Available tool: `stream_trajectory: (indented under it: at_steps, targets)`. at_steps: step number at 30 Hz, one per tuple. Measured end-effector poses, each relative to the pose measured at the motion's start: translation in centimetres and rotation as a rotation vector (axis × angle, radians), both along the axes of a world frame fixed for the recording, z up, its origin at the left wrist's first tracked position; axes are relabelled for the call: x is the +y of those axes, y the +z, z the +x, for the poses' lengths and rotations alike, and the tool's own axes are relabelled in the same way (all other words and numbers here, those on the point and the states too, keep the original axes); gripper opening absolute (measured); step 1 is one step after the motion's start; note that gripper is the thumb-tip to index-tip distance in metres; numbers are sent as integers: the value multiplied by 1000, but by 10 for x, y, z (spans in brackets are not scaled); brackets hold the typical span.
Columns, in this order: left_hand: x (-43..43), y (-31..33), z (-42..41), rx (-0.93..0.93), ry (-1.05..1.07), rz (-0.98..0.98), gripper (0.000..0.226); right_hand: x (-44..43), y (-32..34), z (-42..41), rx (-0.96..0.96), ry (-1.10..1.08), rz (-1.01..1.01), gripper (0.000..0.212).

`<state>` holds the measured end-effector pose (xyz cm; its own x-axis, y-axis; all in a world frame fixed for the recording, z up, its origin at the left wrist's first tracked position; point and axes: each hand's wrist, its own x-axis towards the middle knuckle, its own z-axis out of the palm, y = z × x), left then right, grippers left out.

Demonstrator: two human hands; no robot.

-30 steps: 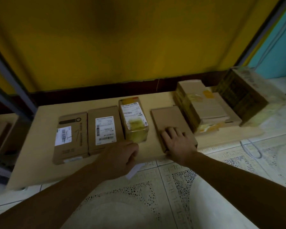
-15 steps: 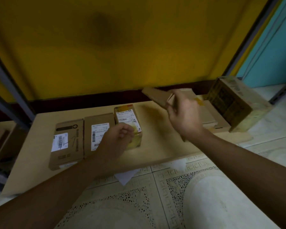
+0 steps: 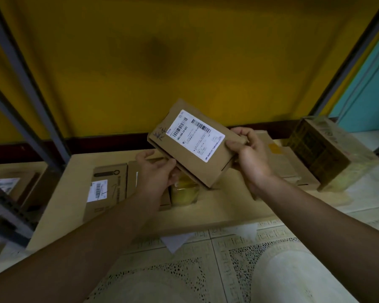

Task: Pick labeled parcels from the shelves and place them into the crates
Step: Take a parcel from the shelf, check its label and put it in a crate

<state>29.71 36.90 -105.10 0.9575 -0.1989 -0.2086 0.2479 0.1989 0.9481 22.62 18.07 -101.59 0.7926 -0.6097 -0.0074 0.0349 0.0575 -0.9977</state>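
Through the head camera I see the flat cardboard parcel held up in the air above the low wooden shelf, tilted so its broad face turns toward me and its far left corner sits highest. Both hands are on it. The left hand grips the lower left edge, thumb on top and fingers curled underneath. The right hand grips the right end, thumb pressed on the top face and fingers wrapped round the edge. A white label with two barcodes and lines of small print covers much of the upper face, and there is a dark handwritten mark just beside the label near the left corner. Below the parcel, on the shelf, lies a brown box with its own barcode label, and just to its right a second brown box, mostly hidden behind my left wrist. Next comes a yellowish wrapped package, partly covered by the held parcel. To the right sits a stack of flat cardboard parcels, and beyond it a larger dark box in clear wrap at the shelf's end. A yellow wall rises behind, grey metal uprights frame the bay, and patterned floor tiles show nearest me. At far left a neighbouring shelf holds another labelled parcel, too blurred to read.
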Motion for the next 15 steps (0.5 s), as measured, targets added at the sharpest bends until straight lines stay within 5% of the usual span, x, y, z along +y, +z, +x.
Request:
stream_trajectory:
  at_steps: [6, 11, 15]
  targets:
    - [2, 2, -2, -59, -34, -2, 27, -4, -9, -5, 52, 44, -133, 28]
    - [-8, -4, -5, -112, -203, 69, 75, -13, -24, -9, 92, 78, -132, 32]
    - [-16, -15, 0, -119, -277, 80, 67, -29, -38, -9, 130, 34, 14, 30]
